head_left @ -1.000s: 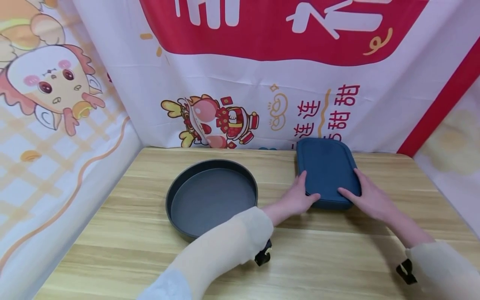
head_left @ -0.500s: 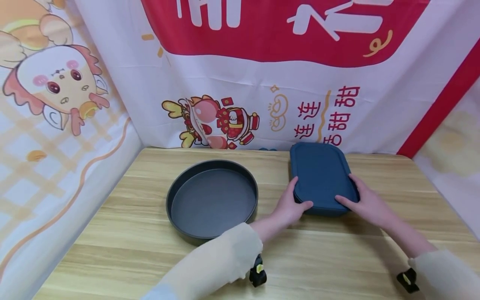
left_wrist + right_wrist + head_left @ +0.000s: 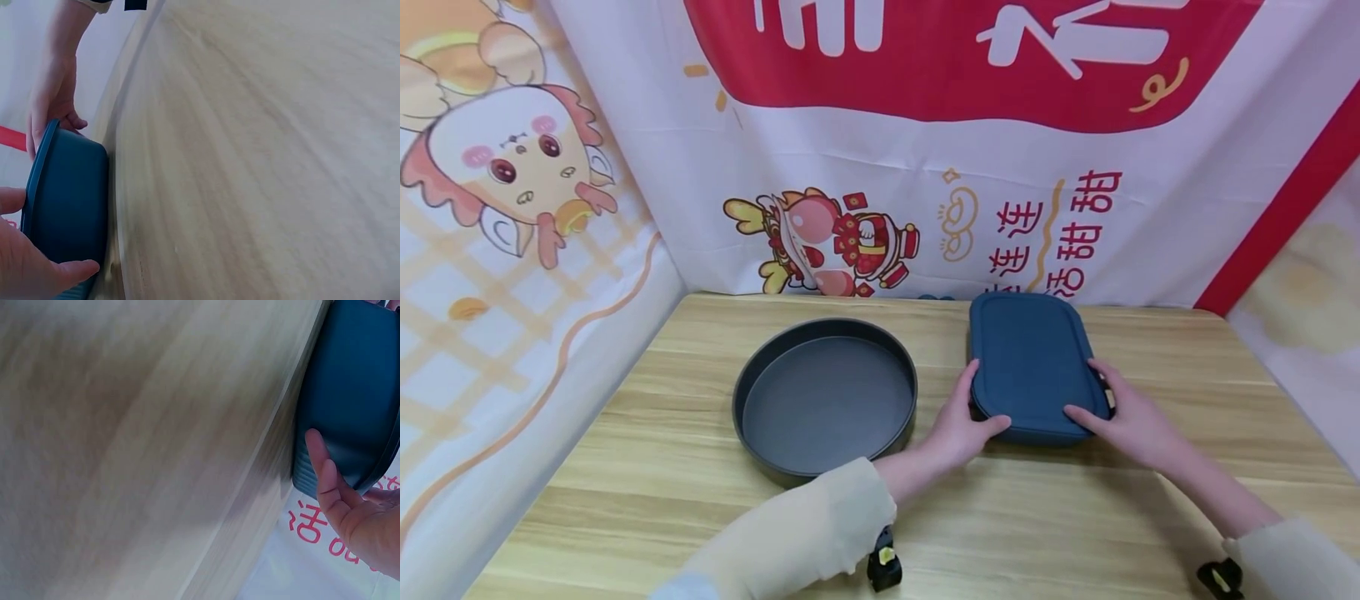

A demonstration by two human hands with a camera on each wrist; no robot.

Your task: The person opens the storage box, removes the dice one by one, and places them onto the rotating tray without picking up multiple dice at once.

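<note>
A dark blue rectangular lunch box (image 3: 1030, 362) with its lid on sits on the table at the right of the pan. My left hand (image 3: 957, 427) grips its near left corner, thumb along the front of the lid. At the right side, my right hand (image 3: 1133, 417) holds the near corner, its thumb on the lid's edge. In the left wrist view, the box's smooth side (image 3: 69, 194) stands between both hands. The right wrist view has my right fingers against the end of the box (image 3: 350, 387). Some fingers behind the box are hidden.
To the left stands a round dark grey pan (image 3: 827, 404) with a raised rim, close to the left forearm. The wooden table (image 3: 625, 492) ends at a printed cloth backdrop (image 3: 850, 142) behind, and another printed cloth (image 3: 512, 333) hangs along the left.
Both hands have drawn the lunch box toward the person and slightly left, away from the backdrop. The pan has stayed in place.
</note>
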